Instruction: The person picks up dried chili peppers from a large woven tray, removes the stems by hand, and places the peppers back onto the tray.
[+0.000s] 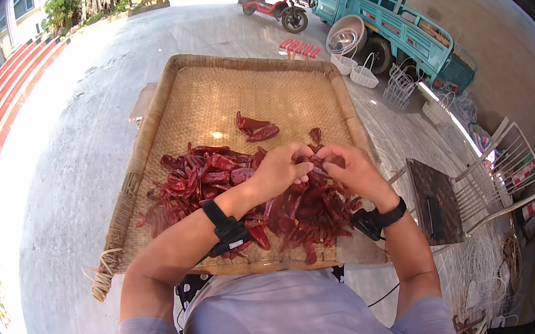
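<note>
Shirt (273, 320) in grayish lavender fills 6 o'clock, and bare forearms wear black wristbands (227, 230). Farther in, the left hand (284, 168) and right hand (354, 168) curl toward each other, fingertips nearly meeting about a dark-red chili (315, 163); I cannot tell which one grips it. Beneath and around them lies a chili heap (313, 213) on the near half of a woven bamboo tray (258, 91). At the heap's 12 o'clock rest two loose chilies (263, 133). A metal-framed chair (437, 203) stands at 4 o'clock, white baskets (364, 76) at 2, then a teal cargo tricycle (408, 33); a red scooter (271, 9) stands near 12.
</note>
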### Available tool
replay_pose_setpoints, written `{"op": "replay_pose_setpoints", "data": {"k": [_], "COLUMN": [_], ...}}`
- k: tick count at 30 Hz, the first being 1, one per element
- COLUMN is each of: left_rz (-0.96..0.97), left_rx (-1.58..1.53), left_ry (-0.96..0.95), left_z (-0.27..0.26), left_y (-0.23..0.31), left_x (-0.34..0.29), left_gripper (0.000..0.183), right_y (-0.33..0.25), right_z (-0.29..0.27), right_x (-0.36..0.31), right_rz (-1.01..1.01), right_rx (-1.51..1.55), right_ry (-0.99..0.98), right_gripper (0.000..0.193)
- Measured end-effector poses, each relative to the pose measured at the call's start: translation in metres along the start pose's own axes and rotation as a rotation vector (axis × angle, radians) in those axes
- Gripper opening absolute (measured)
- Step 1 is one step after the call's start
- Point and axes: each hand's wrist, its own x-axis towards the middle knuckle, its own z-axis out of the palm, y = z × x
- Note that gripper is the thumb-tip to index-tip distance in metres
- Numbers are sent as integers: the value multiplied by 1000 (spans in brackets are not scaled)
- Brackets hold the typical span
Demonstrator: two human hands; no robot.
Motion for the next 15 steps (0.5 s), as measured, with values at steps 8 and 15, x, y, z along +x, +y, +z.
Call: {"op": "replay_pose_setpoints", "data": {"k": [8,15], "left_rz": [-134,-130], "left_rx": [67,67], "left_ry": [136,694], "left_z": [-45,-69], "left_y": [17,3], "left_x": [-4,0], "left_gripper": [23,54], "right_y": [28,43], "right_z": [-4,4], "right_x": [12,17], "right_rz": [-72,-256], "right_rx": [82,-554], "right_ry": [39,163], "right_gripper": [15,33]}}
